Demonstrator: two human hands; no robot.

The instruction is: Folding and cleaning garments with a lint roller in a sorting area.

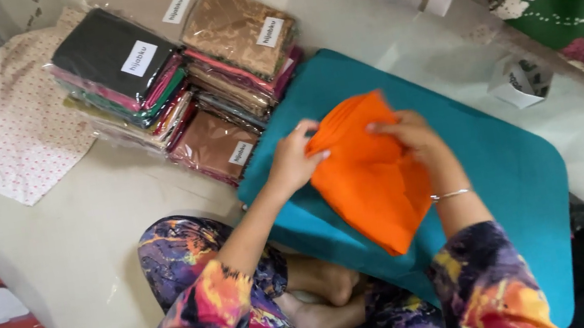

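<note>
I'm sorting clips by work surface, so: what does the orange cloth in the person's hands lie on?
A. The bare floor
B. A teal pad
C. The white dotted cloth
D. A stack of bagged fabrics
B: the orange cloth, held by the left hand and right hand, rests on the teal pad, apart from the stack of bagged fabrics.

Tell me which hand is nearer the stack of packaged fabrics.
Left. The left hand grips the orange cloth on the side facing the stack of packaged fabrics; the right hand holds the far side.
</note>
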